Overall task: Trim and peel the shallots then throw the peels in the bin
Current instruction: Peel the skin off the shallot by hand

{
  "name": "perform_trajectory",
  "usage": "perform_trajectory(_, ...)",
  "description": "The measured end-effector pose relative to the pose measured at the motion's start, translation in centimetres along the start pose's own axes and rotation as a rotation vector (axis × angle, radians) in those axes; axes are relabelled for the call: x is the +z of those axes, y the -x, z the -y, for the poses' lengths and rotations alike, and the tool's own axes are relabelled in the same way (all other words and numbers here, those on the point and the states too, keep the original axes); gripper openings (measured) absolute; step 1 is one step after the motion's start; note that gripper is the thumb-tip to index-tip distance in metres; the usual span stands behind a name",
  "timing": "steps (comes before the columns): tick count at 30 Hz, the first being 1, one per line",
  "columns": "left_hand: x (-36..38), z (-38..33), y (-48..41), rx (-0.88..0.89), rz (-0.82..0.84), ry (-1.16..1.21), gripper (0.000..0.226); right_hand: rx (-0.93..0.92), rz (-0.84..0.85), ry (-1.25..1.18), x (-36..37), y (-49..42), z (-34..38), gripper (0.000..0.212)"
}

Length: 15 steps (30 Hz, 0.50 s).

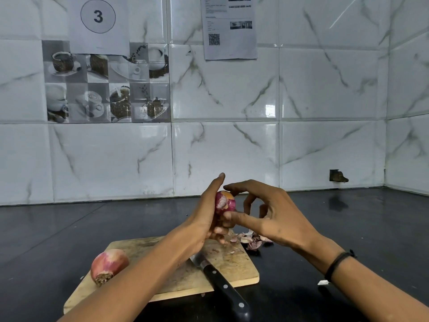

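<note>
- Shallot in the air above the far edge of the cutting board, partly peeled: purple and white rings show on the cut end facing the camera, with an orange-brown patch of skin on top.
- Left hand grips the shallot from the left and below. Its fingers are curled under the bulb and its thumb points straight up beside it.
- Right hand pinches the shallot from the right, index fingertip on the top of the bulb and thumb against its lower side. The other fingers are bent and clear of it.
- Peels lie in a small purple and pale heap at the far right corner of the cutting board, partly on the tabletop, just under the right hand.
- Second shallot lies on its side at the left edge of the cutting board, skin on, root end toward the camera, well apart from the hands.
- Knife lies across the board, its blade partly hidden under the left forearm. Its black riveted handle reaches past the near edge toward the camera.
- Black wristband circles the right wrist; a small white scrap lies on the dark tabletop just beside it.
- Behind stands a marble-patterned tiled wall with a coffee-picture tile, a sheet marked 3, a printed sheet with a QR code, and a broken hole low on the right.
</note>
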<state>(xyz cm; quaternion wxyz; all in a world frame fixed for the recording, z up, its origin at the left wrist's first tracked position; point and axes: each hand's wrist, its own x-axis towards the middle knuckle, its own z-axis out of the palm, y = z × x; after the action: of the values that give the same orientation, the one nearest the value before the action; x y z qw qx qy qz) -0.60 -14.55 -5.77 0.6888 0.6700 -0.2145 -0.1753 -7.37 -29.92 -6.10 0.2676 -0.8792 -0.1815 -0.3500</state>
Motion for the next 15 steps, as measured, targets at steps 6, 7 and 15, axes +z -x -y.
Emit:
perform_trajectory(6, 0.1, -0.3, 0.3, 0.055, -0.059, -0.056, 0.086, -0.076, 0.004, 0.068, 0.2, 0.0, -0.1, 0.052)
perform_trajectory(7, 0.0, -0.3, 0.3, 0.070, -0.069, -0.046, 0.086, -0.076, -0.005, 0.075, 0.2, 0.0, -0.1, 0.049)
perform_trajectory(15, 1.2, 0.2, 0.2, 0.220, -0.054, 0.158, 0.057, -0.023, -0.276, 0.159, 0.9, 0.3, 0.5, 0.048)
